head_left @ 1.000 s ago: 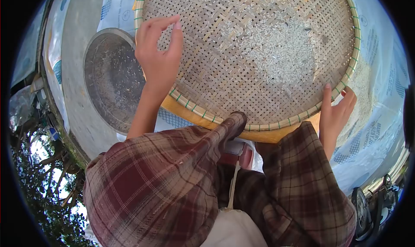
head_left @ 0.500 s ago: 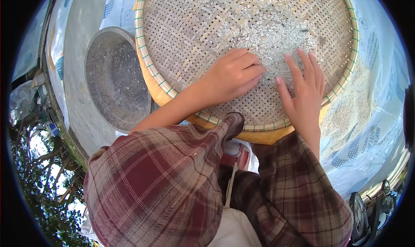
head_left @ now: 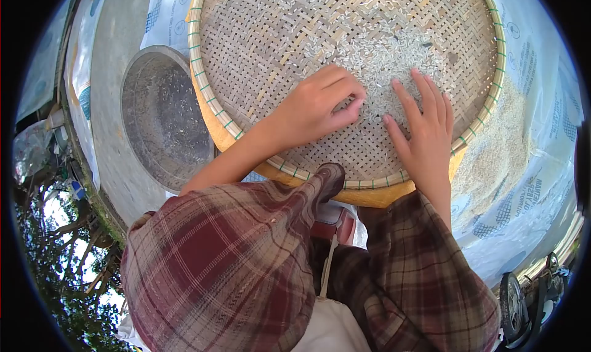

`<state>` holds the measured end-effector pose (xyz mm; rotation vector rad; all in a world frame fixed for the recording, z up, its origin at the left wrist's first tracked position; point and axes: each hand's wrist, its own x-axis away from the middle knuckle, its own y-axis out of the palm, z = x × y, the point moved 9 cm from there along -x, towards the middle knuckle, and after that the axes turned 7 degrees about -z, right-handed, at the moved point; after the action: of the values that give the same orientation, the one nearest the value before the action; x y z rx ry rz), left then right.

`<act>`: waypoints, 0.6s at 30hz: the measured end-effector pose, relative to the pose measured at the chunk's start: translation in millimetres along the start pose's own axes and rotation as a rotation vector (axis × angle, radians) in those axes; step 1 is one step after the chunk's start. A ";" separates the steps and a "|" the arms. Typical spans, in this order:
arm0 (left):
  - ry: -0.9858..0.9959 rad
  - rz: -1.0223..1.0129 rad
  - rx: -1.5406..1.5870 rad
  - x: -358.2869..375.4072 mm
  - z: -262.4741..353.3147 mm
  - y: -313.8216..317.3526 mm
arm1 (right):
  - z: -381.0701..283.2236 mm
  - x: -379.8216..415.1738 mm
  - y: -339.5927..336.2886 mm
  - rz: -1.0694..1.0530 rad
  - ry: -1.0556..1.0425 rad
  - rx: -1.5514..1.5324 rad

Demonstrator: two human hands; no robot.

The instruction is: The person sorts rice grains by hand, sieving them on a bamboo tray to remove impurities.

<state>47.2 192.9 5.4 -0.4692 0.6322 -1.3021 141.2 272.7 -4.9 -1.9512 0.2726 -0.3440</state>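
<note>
A round woven bamboo winnowing tray [head_left: 252,63] with a green-stitched rim fills the top middle of the head view. Rice grains [head_left: 394,50] lie loosely across it, thickest right of the middle, with a few dark specks. My left hand [head_left: 326,103] is over the tray at the pile's left edge, thumb and index finger pinched together; whatever is between the tips is too small to make out. On the pile's near right side rests my right hand [head_left: 425,121], its fingers spread and touching the grains.
A grey basin [head_left: 138,136] with scattered grains stands left of the tray. Something yellow-orange [head_left: 369,196] sits under the tray. On the right, more grain [head_left: 492,152] lies on printed white sacking [head_left: 511,220]. A motorbike [head_left: 514,306] shows at lower right.
My left hand has lifted and turned slightly, its thumb and index finger now showing as a pinch. My right hand has shifted a little left, staying spread. The view has moved slightly.
</note>
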 end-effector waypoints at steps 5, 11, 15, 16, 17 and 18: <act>-0.437 0.290 0.414 36.8 -40.1 -47.2 | 0.4 -0.6 -0.8 -0.005 0.001 0.012; -0.730 0.975 0.550 159.3 -93.4 -146.7 | 2.1 -0.8 -0.7 -0.015 0.009 -0.002; -1.062 1.204 0.418 258.2 -115.5 -165.5 | 2.8 -1.4 0.0 -0.031 0.021 0.005; -1.052 1.202 0.412 271.1 -120.4 -166.3 | 1.8 -1.9 -0.9 -0.020 0.022 0.001; -1.111 1.160 0.359 285.1 -126.7 -162.7 | 1.4 -2.0 -1.1 -0.026 0.020 -0.005; -1.171 1.113 0.309 298.8 -135.3 -157.5 | 1.6 -1.3 -1.4 -0.035 0.022 -0.008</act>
<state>-116.6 -128.4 -42.7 -0.4262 -0.3218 0.0594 140.7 275.0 -4.4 -1.9625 0.2552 -0.3880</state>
